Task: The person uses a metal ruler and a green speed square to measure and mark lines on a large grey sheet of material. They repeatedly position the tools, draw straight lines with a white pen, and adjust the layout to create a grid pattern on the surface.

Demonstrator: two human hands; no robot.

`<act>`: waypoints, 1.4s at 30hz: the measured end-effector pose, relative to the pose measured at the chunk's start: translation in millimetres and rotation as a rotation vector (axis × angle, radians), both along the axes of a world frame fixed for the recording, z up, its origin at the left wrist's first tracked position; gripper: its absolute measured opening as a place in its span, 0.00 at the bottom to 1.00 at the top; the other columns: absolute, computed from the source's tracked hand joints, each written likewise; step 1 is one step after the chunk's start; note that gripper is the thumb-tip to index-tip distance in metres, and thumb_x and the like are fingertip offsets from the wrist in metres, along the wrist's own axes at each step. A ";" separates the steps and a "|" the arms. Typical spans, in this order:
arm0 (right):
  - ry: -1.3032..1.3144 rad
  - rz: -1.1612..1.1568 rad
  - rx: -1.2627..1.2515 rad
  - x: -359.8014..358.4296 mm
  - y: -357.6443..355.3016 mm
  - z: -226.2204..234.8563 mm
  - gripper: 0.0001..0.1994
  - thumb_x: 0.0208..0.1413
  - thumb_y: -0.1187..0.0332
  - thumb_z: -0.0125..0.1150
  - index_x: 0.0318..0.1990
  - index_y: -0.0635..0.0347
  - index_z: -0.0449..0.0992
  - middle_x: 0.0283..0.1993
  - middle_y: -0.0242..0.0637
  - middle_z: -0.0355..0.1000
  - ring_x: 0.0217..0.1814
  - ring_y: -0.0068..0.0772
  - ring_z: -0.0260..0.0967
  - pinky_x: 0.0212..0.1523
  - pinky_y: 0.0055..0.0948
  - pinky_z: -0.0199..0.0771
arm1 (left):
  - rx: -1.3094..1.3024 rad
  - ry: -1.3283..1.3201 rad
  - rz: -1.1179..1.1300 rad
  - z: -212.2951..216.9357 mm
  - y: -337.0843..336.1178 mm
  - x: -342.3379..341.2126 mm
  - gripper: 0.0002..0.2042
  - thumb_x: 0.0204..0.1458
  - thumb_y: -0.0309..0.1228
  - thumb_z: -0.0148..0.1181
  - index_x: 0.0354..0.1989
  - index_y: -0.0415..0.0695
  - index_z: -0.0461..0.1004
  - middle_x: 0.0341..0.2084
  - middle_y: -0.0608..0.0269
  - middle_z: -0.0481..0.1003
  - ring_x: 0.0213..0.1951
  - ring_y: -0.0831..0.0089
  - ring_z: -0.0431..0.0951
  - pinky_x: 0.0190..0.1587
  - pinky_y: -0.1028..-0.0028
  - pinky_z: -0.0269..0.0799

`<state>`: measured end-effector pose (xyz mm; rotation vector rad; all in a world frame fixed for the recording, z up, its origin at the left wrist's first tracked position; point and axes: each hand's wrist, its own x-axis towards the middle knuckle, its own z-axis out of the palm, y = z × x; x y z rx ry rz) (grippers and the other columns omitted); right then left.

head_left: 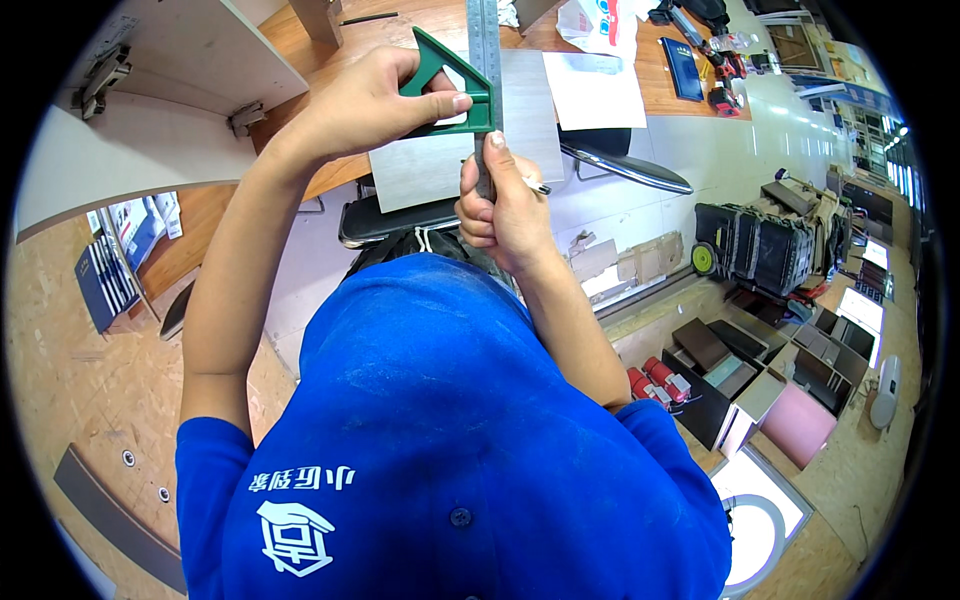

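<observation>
My left hand [365, 105] grips a green triangular square [428, 58], thumb and fingers closed on its frame. The square's right side lies against a long steel ruler [484, 40] that runs up the view. Around the ruler's near end my right hand [508, 205] is closed, its thumb pointing up along the metal. A dark pen or marker [538, 187] also pokes out of that hand. Both hands are above a grey panel [410, 172], which lies on the wooden table [380, 32] and reaches past its near edge.
A white sheet [597, 95] lies right of the panel, with a plastic bag [600, 28] behind it. A blue notebook [682, 68] and cordless drill [726, 98] sit farther right. A cabinet panel with hinges [100, 82] juts in at upper left. Black chairs [630, 168] stand below the table.
</observation>
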<state>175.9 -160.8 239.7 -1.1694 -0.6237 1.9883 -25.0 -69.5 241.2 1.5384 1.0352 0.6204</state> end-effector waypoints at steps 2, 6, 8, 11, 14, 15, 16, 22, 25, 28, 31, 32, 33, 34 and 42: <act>0.000 0.000 -0.006 -0.2 -0.1 0.2 0.29 0.75 0.42 0.42 0.31 0.58 0.68 0.15 0.23 0.54 0.12 0.13 0.46 0.11 0.18 0.45 | -0.006 0.032 -0.001 1.7 0.1 -0.5 0.16 0.60 0.43 0.70 0.35 0.43 0.77 0.25 0.74 0.73 0.28 0.87 0.69 0.30 0.80 0.64; 0.000 0.007 0.000 -2.2 0.4 -0.6 0.29 0.75 0.42 0.42 0.31 0.58 0.68 0.15 0.23 0.54 0.12 0.13 0.46 0.11 0.19 0.45 | -0.030 -0.015 -0.004 -0.1 1.7 -5.3 0.17 0.60 0.44 0.69 0.33 0.43 0.76 0.23 0.75 0.70 0.26 0.87 0.66 0.29 0.80 0.61; 0.001 0.007 0.003 -2.4 1.1 -0.1 0.29 0.75 0.42 0.42 0.31 0.58 0.68 0.15 0.23 0.54 0.12 0.13 0.46 0.12 0.19 0.45 | -0.037 -0.027 0.003 -3.4 3.1 -6.8 0.16 0.60 0.44 0.69 0.34 0.43 0.76 0.23 0.75 0.70 0.27 0.87 0.66 0.30 0.80 0.61; 0.000 0.008 -0.001 -3.1 2.2 1.3 0.29 0.75 0.42 0.42 0.31 0.58 0.68 0.15 0.23 0.54 0.12 0.13 0.46 0.12 0.19 0.44 | -0.053 -0.026 -0.004 -6.4 5.1 -9.0 0.15 0.60 0.42 0.69 0.36 0.42 0.76 0.25 0.74 0.72 0.29 0.86 0.67 0.32 0.80 0.64; -0.005 0.004 -0.002 -2.9 2.9 1.1 0.28 0.75 0.42 0.43 0.31 0.58 0.68 0.15 0.23 0.54 0.12 0.13 0.46 0.12 0.19 0.44 | -0.059 -0.049 -0.023 -6.6 5.0 -9.0 0.14 0.60 0.40 0.69 0.40 0.41 0.76 0.29 0.73 0.73 0.32 0.86 0.69 0.34 0.80 0.66; -0.008 0.004 -0.003 -2.8 3.2 1.1 0.28 0.74 0.42 0.43 0.31 0.58 0.68 0.15 0.23 0.54 0.12 0.13 0.46 0.12 0.19 0.44 | -0.059 -0.047 -0.025 -5.9 4.7 -9.1 0.14 0.60 0.40 0.69 0.41 0.41 0.76 0.30 0.72 0.74 0.33 0.86 0.69 0.35 0.79 0.66; -0.011 0.004 -0.005 -2.9 3.3 1.0 0.28 0.74 0.42 0.43 0.31 0.58 0.68 0.15 0.23 0.54 0.12 0.13 0.46 0.12 0.19 0.44 | -0.059 -0.043 -0.025 -5.3 4.2 -9.3 0.15 0.60 0.40 0.69 0.42 0.41 0.76 0.31 0.71 0.74 0.33 0.86 0.70 0.35 0.79 0.67; -0.016 0.023 0.020 -3.1 3.7 1.1 0.29 0.74 0.41 0.43 0.30 0.58 0.68 0.15 0.22 0.54 0.12 0.12 0.47 0.12 0.18 0.45 | -0.109 -0.083 0.023 -3.4 2.2 -9.1 0.17 0.59 0.40 0.70 0.43 0.40 0.74 0.31 0.71 0.73 0.34 0.85 0.70 0.37 0.79 0.68; -0.016 0.016 0.014 -2.9 3.2 0.8 0.29 0.74 0.41 0.43 0.30 0.57 0.68 0.15 0.22 0.54 0.12 0.12 0.47 0.12 0.18 0.45 | -0.136 -0.084 0.029 0.0 1.6 -7.7 0.17 0.60 0.42 0.69 0.42 0.40 0.74 0.30 0.72 0.73 0.34 0.85 0.70 0.37 0.79 0.68; -0.028 0.019 0.018 -2.9 3.0 2.2 0.29 0.74 0.41 0.43 0.30 0.58 0.68 0.15 0.22 0.55 0.12 0.12 0.47 0.12 0.18 0.45 | 0.037 -0.030 -0.001 -0.7 -2.6 -6.5 0.17 0.62 0.43 0.66 0.42 0.41 0.74 0.30 0.72 0.72 0.32 0.85 0.69 0.34 0.79 0.66; -0.024 0.024 0.017 -2.5 2.8 1.4 0.29 0.74 0.41 0.44 0.31 0.58 0.68 0.15 0.23 0.55 0.12 0.12 0.47 0.12 0.18 0.45 | 0.052 -0.043 0.031 -2.0 -4.6 -5.9 0.16 0.63 0.43 0.65 0.40 0.41 0.74 0.28 0.73 0.72 0.31 0.85 0.68 0.33 0.79 0.65; -0.022 0.024 0.014 -2.4 2.7 1.6 0.29 0.74 0.41 0.44 0.31 0.58 0.68 0.15 0.23 0.55 0.12 0.12 0.47 0.12 0.18 0.45 | -0.016 -0.074 0.017 -3.8 -2.5 -7.1 0.16 0.63 0.44 0.64 0.40 0.42 0.74 0.28 0.73 0.72 0.31 0.85 0.68 0.33 0.78 0.65; -0.020 0.023 0.011 -2.2 2.5 1.8 0.29 0.74 0.41 0.44 0.31 0.58 0.68 0.15 0.23 0.55 0.12 0.12 0.47 0.12 0.18 0.45 | -0.084 -0.104 0.002 -6.6 1.5 -9.3 0.16 0.64 0.44 0.64 0.39 0.42 0.74 0.28 0.73 0.72 0.31 0.85 0.68 0.33 0.78 0.65; -0.019 0.021 0.008 -1.7 2.4 1.7 0.29 0.74 0.41 0.44 0.31 0.58 0.68 0.15 0.23 0.55 0.12 0.12 0.47 0.12 0.18 0.45 | -0.152 -0.136 -0.013 -8.3 4.0 -9.9 0.16 0.64 0.44 0.64 0.38 0.42 0.74 0.28 0.73 0.72 0.31 0.85 0.68 0.33 0.78 0.65; -0.011 0.017 0.001 0.0 1.0 -0.1 0.28 0.74 0.41 0.44 0.31 0.58 0.68 0.15 0.23 0.55 0.12 0.12 0.47 0.12 0.18 0.44 | -0.052 -0.147 0.016 -16.4 2.5 -6.3 0.21 0.66 0.51 0.59 0.41 0.41 0.78 0.27 0.69 0.75 0.30 0.83 0.72 0.32 0.78 0.66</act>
